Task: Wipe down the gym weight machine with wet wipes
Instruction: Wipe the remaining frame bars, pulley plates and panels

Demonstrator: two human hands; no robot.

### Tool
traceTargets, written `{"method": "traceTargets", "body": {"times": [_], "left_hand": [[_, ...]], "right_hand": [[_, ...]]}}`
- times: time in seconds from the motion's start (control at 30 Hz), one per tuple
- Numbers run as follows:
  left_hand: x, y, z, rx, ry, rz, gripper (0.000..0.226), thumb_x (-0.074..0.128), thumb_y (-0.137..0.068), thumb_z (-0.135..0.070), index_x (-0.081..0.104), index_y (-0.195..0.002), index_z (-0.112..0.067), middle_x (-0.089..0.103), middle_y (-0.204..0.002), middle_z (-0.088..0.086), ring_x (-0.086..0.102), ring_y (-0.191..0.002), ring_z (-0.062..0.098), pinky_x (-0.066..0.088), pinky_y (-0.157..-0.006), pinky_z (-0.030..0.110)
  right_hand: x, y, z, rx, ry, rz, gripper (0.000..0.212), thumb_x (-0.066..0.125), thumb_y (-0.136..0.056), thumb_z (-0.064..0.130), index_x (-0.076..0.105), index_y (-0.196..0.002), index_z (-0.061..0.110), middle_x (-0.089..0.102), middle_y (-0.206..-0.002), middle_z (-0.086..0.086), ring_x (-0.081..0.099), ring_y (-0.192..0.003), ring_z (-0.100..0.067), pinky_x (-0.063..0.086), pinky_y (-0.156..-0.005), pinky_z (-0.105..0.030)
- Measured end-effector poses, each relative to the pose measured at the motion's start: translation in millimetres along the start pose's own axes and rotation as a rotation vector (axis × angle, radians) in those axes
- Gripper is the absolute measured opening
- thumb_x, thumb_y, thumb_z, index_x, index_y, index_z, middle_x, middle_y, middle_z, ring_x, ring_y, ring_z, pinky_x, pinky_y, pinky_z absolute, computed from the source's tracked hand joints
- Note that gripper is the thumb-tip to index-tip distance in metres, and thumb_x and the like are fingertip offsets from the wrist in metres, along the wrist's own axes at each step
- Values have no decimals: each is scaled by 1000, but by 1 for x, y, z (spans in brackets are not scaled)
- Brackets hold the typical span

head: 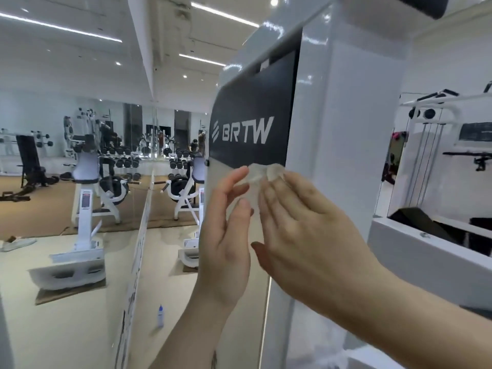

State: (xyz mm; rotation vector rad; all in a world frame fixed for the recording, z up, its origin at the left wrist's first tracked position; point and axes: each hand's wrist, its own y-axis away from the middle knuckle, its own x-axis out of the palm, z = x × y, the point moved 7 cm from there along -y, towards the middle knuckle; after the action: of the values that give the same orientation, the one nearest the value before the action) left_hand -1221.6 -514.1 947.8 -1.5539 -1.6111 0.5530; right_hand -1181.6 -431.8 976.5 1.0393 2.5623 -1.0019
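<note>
Closest to the camera, both forearms reach up and meet in front of the weight machine [346, 134]. The right hand [308, 225] lies flat, fingers straight and together, pressing the wet wipe [262, 175] against the machine's face. Its grip is no clasp at all, only flat pressure. The left hand [229, 230] stands edge-on just beside it, fingers loosely extended, with index tip and thumb at the wipe's left margin. Whether that grip pinches the wipe or merely touches it, I cannot tell.

The wipe sits bunched at the lower edge of the black panel [255, 107] (the one lettered BRTW). Its long axis runs roughly left to right along that edge, and its crumpled upper rim points up toward the lettering. The machine's tower stands upright, its long axis vertical.

What could go wrong, by my judgement: held only by flat fingers, the wipe may slide out and drop on a fast stroke. Bunched as it is, it covers little surface, so streaks or missed strips on the glossy panel seem likely unless it is spread.

Farther off, a small bottle [160, 315] stands on the floor. Beyond that, a mirror wall [127, 123] reflects dumbbell racks [125, 155].
</note>
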Motion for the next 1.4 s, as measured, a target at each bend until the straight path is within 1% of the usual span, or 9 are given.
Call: {"method": "traceTargets", "body": {"times": [0.17,0.37,0.53,0.67,0.83,0.97,1.2,1.3,1.4], "left_hand": [[12,33,8,-16,7,170,43,34,-99,-8,46,-138,-20,53,-142,-8,42,-136,9,33,-112,24],[8,40,18,-149,18,106,26,51,-95,-27,54,-119,-35,56,-131,-13,50,-119,-11,39,-97,9],[5,61,52,-258,-81,82,39,52,-96,-32,51,-136,-34,50,-142,2,48,-131,12,39,-112,37],[14,74,63,-441,-83,157,47,38,-102,-33,41,-145,-16,53,-133,-1,51,-127,7,37,-100,9],[24,55,55,-422,-146,146,72,29,-96,-54,45,-138,2,46,-144,21,44,-134,21,32,-104,22],[16,68,72,-432,-121,108,49,34,-104,-39,36,-148,-19,41,-142,-18,38,-124,-18,28,-101,0],[-25,110,114,-290,-845,-35,63,27,-90,-60,60,-131,-25,40,-146,5,28,-129,23,21,-109,22],[-14,110,99,-226,-689,11,58,31,-97,-49,60,-122,-6,51,-131,12,38,-122,24,29,-109,28],[12,108,89,-406,-361,177,58,29,-102,-46,32,-147,-10,29,-156,-3,17,-147,17,13,-121,32]], "right_hand": [[0,25,16,6,-79,-144,49,25,-94,9,60,-120,-15,57,-127,-35,51,-126,-46,31,-114,-48],[16,62,59,-179,-186,-294,42,29,-88,2,70,-99,-5,70,-91,-28,67,-93,-41,43,-101,-46],[29,72,73,-298,-367,-384,16,51,-79,6,66,-73,8,60,-63,-10,58,-66,-31,41,-102,-41],[31,87,62,-287,-503,-523,14,57,-78,10,63,-66,12,61,-67,-3,66,-84,-27,29,-113,-31],[20,96,47,-19,-679,-728,13,59,-74,5,71,-70,7,68,-75,-4,68,-108,-21,38,-96,-35],[29,115,63,2,-731,-685,21,56,-79,6,76,-85,6,72,-88,-4,66,-111,-20,42,-86,-37],[51,136,109,-60,-710,-485,18,55,-82,8,71,-77,13,66,-76,2,66,-102,-16,40,-68,-35],[46,143,118,29,-739,-396,19,50,-80,7,65,-72,16,58,-68,5,66,-85,-16,34,-68,-35],[40,148,120,118,-803,-300,19,50,-71,6,64,-81,13,60,-72,3,59,-74,-22,32,-68,-36]]}}
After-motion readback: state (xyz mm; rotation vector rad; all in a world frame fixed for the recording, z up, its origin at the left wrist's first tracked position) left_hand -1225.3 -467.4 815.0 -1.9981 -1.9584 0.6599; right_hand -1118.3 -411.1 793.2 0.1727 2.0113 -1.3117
